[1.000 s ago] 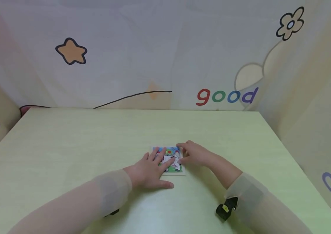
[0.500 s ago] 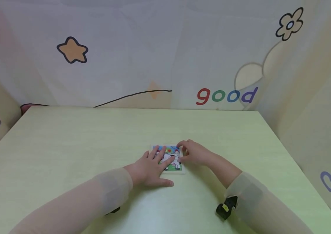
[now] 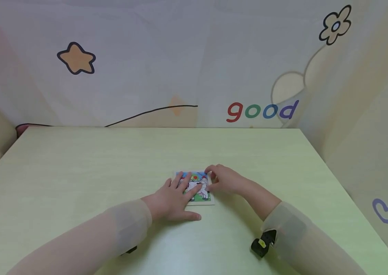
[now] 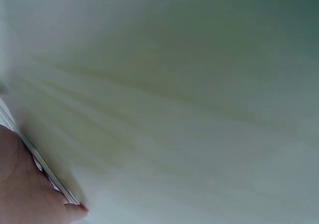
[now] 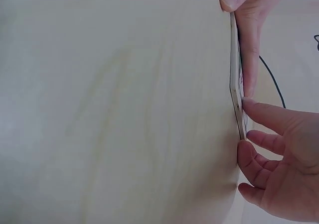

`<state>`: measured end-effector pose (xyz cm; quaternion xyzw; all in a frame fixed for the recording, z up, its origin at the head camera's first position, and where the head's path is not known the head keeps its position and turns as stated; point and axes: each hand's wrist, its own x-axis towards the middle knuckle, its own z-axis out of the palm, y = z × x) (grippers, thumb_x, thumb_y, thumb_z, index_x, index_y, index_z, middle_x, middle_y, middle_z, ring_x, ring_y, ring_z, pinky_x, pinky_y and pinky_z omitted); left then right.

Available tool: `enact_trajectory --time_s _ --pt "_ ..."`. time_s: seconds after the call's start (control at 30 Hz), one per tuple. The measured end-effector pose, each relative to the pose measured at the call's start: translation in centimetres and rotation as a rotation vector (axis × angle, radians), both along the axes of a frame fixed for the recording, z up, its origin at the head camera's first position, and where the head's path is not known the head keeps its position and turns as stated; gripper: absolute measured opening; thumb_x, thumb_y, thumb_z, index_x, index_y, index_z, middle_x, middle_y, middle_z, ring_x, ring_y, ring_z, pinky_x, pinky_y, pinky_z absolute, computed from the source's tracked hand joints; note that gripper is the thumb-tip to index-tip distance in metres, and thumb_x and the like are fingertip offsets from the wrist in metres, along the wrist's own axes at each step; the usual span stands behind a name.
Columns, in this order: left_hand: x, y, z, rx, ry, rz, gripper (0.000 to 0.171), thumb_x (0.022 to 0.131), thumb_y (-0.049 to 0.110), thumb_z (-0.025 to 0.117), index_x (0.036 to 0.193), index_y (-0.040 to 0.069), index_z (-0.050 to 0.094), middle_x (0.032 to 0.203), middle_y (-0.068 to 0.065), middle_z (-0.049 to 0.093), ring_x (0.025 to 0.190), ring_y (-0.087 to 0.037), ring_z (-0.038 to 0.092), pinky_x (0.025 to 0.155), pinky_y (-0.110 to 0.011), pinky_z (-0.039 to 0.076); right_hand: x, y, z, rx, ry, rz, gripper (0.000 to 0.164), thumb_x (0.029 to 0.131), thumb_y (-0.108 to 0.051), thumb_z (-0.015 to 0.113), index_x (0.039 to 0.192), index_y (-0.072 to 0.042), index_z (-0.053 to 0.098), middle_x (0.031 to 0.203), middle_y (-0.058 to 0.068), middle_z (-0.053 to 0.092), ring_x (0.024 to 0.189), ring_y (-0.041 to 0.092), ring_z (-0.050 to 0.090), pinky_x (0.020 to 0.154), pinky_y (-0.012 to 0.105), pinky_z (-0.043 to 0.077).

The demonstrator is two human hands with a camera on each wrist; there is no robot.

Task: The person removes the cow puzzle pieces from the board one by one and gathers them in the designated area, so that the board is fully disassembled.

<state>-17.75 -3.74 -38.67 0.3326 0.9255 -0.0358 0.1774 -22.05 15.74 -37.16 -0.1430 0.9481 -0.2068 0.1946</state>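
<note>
A small flat jigsaw puzzle (image 3: pixel 203 197) with a pale border lies on the table, showing a white cow, green ground and blue sky. My left hand (image 3: pixel 174 201) rests across its left part, fingers spread and straight, covering much of the picture. The left thumb points right, below the puzzle's near edge. My right hand (image 3: pixel 226 179) holds the puzzle's right edge, thumb on the side and index finger at the far right corner. In the right wrist view, the right hand (image 5: pixel 286 159) has curled fingers around the end of the thin board (image 5: pixel 234 67).
A pale green-yellow table (image 3: pixel 87 164) extends around the hands. Behind it hangs a printed cloth (image 3: pixel 152 57) with a star, a flower and the word "good". Dark wrist cameras show under both sleeves, the right one (image 3: pixel 260 246) more plainly.
Everything in the head view has shifted slightly left, the backdrop included. Both hands keep their places on the puzzle, with no visible movement of the fingers.
</note>
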Motion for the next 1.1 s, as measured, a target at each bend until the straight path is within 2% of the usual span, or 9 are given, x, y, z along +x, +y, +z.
enact_trajectory --time_s 0.27,0.5,0.73,0.9,1.0,1.1 --pt "0.05 0.03 -0.16 0.009 0.012 -0.003 0.087 0.081 0.077 0.032 0.151 0.030 0.009 0.156 -0.009 -0.002 0.140 -0.038 -0.003 0.106 -0.056 0.017 -0.28 0.02 0.21 -0.046 -0.044 -0.026 0.052 0.081 -0.019 0.074 0.123 -0.007 0.047 0.098 0.008 0.054 0.086 0.021 0.052 0.082 0.031 0.047" --pt "0.12 0.03 -0.15 0.001 0.007 -0.002 0.087 0.082 0.076 0.032 0.151 0.029 0.009 0.156 -0.010 -0.002 0.140 -0.038 -0.003 0.106 -0.055 0.017 -0.10 -0.15 -0.05 -0.089 -0.012 -0.075 0.055 0.077 -0.017 0.077 0.120 -0.006 0.046 0.103 0.008 0.051 0.081 0.020 0.051 0.072 0.026 0.047" --pt "0.03 0.05 -0.25 0.013 -0.011 -0.008 0.086 0.082 0.076 0.031 0.151 0.029 0.009 0.156 -0.009 -0.005 0.140 -0.038 -0.005 0.107 -0.056 0.015 -0.14 -0.33 0.11 -0.107 -0.030 -0.116 0.052 0.075 -0.014 0.079 0.115 -0.007 0.047 0.091 0.007 0.053 0.077 0.020 0.052 0.068 0.025 0.047" --pt "0.09 -0.11 -0.31 0.013 -0.008 0.001 0.087 0.082 0.077 0.031 0.151 0.030 0.008 0.156 -0.009 -0.004 0.140 -0.037 -0.004 0.107 -0.055 0.015 -0.47 -0.23 -0.16 -0.141 -0.033 -0.120 0.040 0.082 -0.015 0.073 0.113 -0.008 0.049 0.096 0.006 0.056 0.083 0.020 0.052 0.073 0.027 0.048" --pt "0.11 -0.19 -0.20 0.000 0.009 0.006 0.087 0.082 0.077 0.031 0.151 0.031 0.007 0.156 -0.008 -0.004 0.140 -0.037 -0.004 0.107 -0.055 0.016 -0.74 -0.10 -0.44 -0.195 -0.021 -0.147 0.030 0.087 -0.016 0.067 0.111 -0.007 0.051 0.099 0.006 0.057 0.088 0.020 0.052 0.078 0.028 0.047" --pt "0.19 -0.12 -0.04 0.007 0.007 -0.001 0.086 0.082 0.077 0.031 0.151 0.030 0.008 0.156 -0.009 -0.004 0.140 -0.037 -0.003 0.106 -0.056 0.016 -0.83 0.10 -0.66 -0.241 -0.024 -0.181 0.029 0.088 -0.015 0.066 0.113 -0.006 0.054 0.098 0.006 0.058 0.089 0.020 0.053 0.079 0.029 0.047"
